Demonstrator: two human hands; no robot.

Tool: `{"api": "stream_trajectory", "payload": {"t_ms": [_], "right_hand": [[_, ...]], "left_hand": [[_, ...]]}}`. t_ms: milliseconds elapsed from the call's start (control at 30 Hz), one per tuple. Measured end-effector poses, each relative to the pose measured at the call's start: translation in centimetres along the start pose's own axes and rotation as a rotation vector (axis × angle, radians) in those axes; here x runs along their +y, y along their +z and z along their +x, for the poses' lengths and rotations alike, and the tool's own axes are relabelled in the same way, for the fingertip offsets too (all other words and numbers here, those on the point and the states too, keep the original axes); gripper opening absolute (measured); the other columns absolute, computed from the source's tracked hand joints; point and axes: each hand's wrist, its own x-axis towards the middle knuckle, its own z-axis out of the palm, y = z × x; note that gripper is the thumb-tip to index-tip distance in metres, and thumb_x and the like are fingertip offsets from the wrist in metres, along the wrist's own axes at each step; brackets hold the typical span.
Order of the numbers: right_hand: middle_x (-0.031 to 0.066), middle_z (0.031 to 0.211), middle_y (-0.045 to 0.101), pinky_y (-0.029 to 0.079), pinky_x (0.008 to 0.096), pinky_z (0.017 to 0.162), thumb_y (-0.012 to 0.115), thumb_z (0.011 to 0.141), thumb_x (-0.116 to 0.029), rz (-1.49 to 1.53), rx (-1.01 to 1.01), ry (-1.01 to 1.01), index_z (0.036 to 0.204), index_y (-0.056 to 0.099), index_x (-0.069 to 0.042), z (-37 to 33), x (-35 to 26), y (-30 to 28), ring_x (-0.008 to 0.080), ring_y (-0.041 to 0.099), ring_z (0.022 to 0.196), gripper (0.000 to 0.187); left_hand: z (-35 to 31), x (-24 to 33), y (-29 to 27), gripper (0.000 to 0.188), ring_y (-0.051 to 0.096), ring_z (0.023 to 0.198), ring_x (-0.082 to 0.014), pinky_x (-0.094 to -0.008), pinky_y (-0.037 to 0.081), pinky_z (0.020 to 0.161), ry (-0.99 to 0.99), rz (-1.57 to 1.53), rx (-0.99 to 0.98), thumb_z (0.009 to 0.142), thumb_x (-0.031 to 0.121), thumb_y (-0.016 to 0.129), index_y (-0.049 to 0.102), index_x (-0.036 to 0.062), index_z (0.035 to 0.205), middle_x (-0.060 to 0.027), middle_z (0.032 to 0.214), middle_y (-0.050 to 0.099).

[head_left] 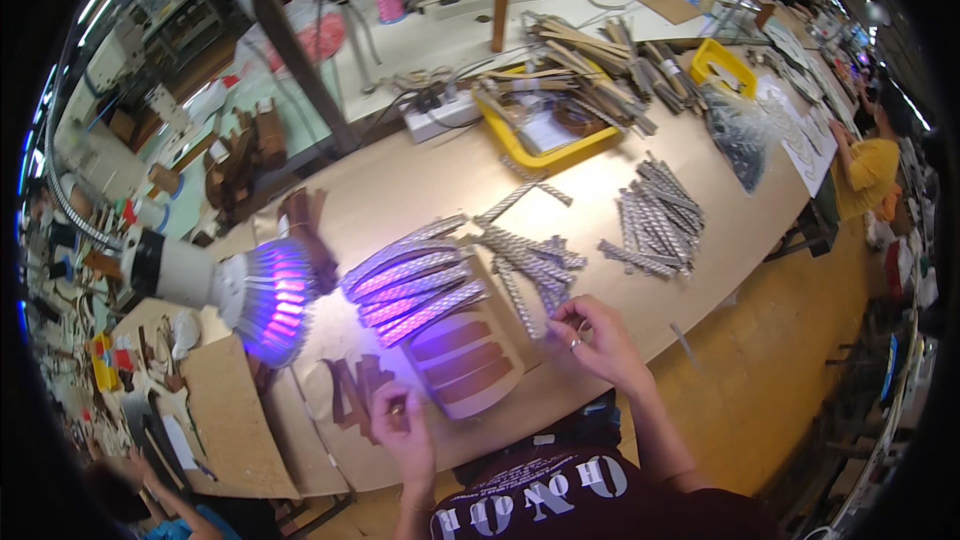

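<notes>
Flanking a Board (513, 367) of Strips, Two Hands Are Being Held Low at a Worktable (385, 170)

The left hand (403, 430) is being held at the near edge, its fingers curled narrowly toward the thumb; whether anything is being gripped cannot be told. Just beside it, loose brown strips (355, 395) are being left in a small heap.

The right hand (597, 340) is being held with thumb and fingertips drawn close together, near the lower end of the middle pile of silvery patterned strips (530, 250); whether a strip is being pinched cannot be made out.

Between the hands, the board is being crossed by flat brown bands (460, 360) on its nearer part, while a row of silvery strips (415, 285) is being borne at its far end. These strips are being tinted violet by a ribbed lamp (268, 300), which is being supported at the left by a flexible metal neck (68, 185).

Farther right, a second silvery pile (660, 215) is being spread on the table. Toward the back, a yellow tray (565, 156) is being partly overlapped by long tan strips (575, 45), and a white power strip (440, 118) is being placed to its left.
</notes>
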Motion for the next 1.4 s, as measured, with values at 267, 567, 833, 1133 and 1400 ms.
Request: {"api": "stream_trajectory", "payload": {"t_ms": [267, 567, 833, 1133, 1400], "right_hand": [[0.0101, 0.095, 0.06, 0.044, 0.0393, 0.08, 0.07, 0.084, -0.016, -0.585, 0.506, -0.042, 0.099, 0.063, -0.005, 0.9, 5.5, -7.4, 0.0282, 0.056, 0.089, 0.02], [0.0095, 0.102, 0.055, 0.035, 0.0409, 0.09, 0.071, 0.082, -0.018, -0.733, 0.467, 0.068, 0.103, 0.06, -0.009, 1.7, 8.4, -7.4, 0.0285, 0.05, 0.101, 0.025], [0.0099, 0.101, 0.053, 0.035, 0.0419, 0.087, 0.072, 0.082, -0.02, -0.767, 0.472, 0.058, 0.102, 0.059, -0.009, 1.9, 8.2, -7.9, 0.029, 0.049, 0.101, 0.026], [0.0094, 0.094, 0.056, 0.035, 0.0416, 0.084, 0.067, 0.086, -0.021, -0.749, 0.377, 0.004, 0.095, 0.058, -0.008, 1.5, 7.3, -7.9, 0.0288, 0.052, 0.095, 0.018], [0.0136, 0.077, 0.061, 0.046, 0.0384, 0.066, 0.063, 0.09, -0.009, 0.048, 0.068, -0.071, 0.092, 0.054, 0.001, -1.6, 2.4, -6.7, 0.0277, 0.059, 0.07, 0.014]], "left_hand": [[-2.4, 2.2, 4.0, 0.023, 0.057, 0.078, -0.0231, -0.0338, 0.049, 0.07, 0.823, 0.171, -0.048, 0.077, 0.002, 0.063, 0.054, 0.0045, 0.097, -0.0119, 0.096, 0.056], [-3.4, 2.5, 9.7, 0.023, 0.063, 0.073, -0.0175, -0.0313, 0.049, 0.068, 0.897, 0.33, -0.773, 0.073, 0.004, 0.076, 0.069, 0.0081, 0.095, -0.0025, 0.087, 0.068], [-4.3, 1.1, 10.0, 0.025, 0.065, 0.076, -0.0191, -0.0318, 0.049, 0.069, 0.802, 0.384, -0.781, 0.073, 0.004, 0.076, 0.07, 0.0077, 0.097, -0.0034, 0.089, 0.069], [-4.5, -0.2, 11.8, 0.023, 0.063, 0.078, -0.0235, -0.0329, 0.05, 0.071, 0.452, 0.382, -0.807, 0.083, 0.008, 0.07, 0.066, 0.0051, 0.106, -0.0091, 0.093, 0.067], [-1.0, 0.2, 18.8, 0.031, 0.062, 0.098, -0.0155, -0.0281, 0.049, 0.085, -0.126, -0.321, -0.642, 0.096, 0.012, 0.059, 0.058, -0.0013, 0.124, -0.0082, 0.107, 0.067]]}}
